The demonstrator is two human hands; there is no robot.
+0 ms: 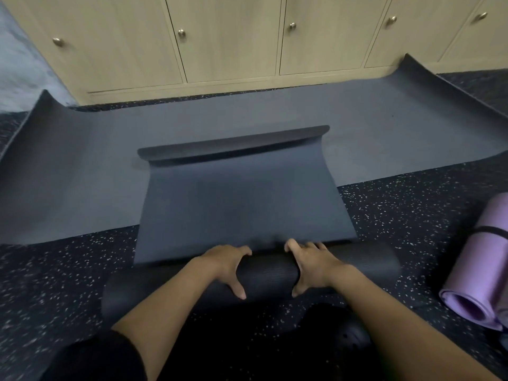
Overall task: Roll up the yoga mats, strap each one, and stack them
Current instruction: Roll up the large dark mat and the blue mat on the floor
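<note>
We find both hands on the dark mat (266, 272), whose rolled part lies crosswise on the speckled floor (398, 215) directly before the person. The left hand (228, 264) and right hand (313, 264) sit side by side near the roll's middle. Each clasps it, fingers curled over the far side and thumb down the near face. The roll's ends reach past both hands.

Beyond the roll, the mat's unrolled length runs away from us and ends in an upturned far edge (233, 143). It overlies a grey mat (82, 166) spread left to right, both ends of which curl upward.

At the right margin a purple mat (483, 270) lies rolled, with a dark strap (492, 231) round it, apart from the dark mat with bare floor between them.

At the far limit stand light wood cabinets (228, 45), doors closed, with metal knobs (181, 33). A narrow strip of floor separates their base from the grey mat's far edge.
</note>
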